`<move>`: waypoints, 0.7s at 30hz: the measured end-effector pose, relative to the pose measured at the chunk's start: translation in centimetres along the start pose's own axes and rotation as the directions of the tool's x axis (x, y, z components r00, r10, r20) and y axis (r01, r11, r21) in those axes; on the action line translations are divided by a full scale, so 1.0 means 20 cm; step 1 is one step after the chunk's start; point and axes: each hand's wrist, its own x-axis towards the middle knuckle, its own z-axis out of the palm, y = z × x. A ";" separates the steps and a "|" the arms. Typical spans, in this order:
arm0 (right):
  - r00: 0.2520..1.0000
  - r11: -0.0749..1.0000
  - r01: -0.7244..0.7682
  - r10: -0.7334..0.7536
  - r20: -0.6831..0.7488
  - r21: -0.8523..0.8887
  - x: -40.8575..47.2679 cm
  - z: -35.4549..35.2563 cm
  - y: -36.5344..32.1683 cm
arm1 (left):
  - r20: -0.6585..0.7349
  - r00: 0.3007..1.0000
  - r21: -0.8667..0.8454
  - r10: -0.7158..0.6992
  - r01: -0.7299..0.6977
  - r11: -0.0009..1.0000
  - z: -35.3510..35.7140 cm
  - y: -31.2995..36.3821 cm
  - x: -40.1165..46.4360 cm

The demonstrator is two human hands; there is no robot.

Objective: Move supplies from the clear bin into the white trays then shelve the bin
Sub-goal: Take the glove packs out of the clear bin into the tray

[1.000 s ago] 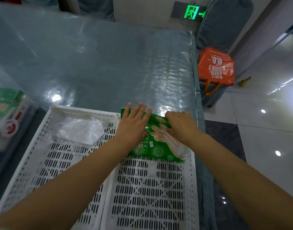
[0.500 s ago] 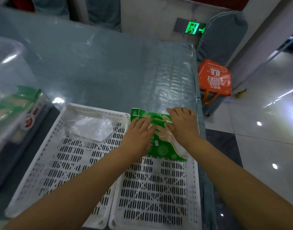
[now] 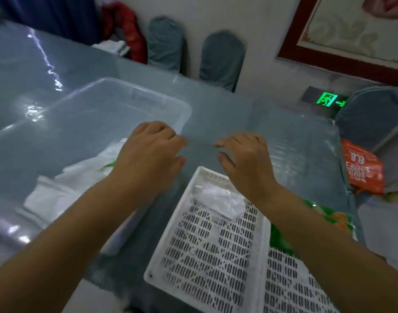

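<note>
Left hand [image 3: 148, 152] and right hand [image 3: 245, 159]: fingers loosely curled, empty, above worktop [image 3: 227, 123]. Clear bin [image 3: 130, 102], left: white packets [image 3: 65, 184]. Near white tray [image 3: 207, 256]: clear bag [image 3: 218, 199].

One head-worn camera is looking forward and down from close above both forearms, facing across the table [image 3: 250, 123] toward the far wall; no second view is sharing any of the scene.
</note>
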 end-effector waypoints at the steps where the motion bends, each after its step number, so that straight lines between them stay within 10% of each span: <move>1: 1.000 1.000 0.012 -0.012 -0.002 0.023 0.07 0.04 -0.11 | 0.016 1.000 -0.002 -0.024 0.024 1.000 -0.04 -0.13 -0.03; 8: 0.962 0.992 0.046 -0.076 0.263 0.118 0.54 0.49 -0.77 | 0.127 0.986 0.025 -0.111 0.108 0.994 -0.07 -1.01 -0.25; 14: 0.655 0.959 0.257 -0.082 0.751 -0.119 0.68 0.96 -1.06 | 0.266 0.959 0.030 -0.092 0.087 0.996 0.02 -1.40 -0.34; 21: 0.379 0.767 0.577 0.054 0.924 -0.282 0.59 1.09 -1.15 | 0.393 0.913 -0.134 -0.106 0.171 0.976 0.13 -1.51 -0.43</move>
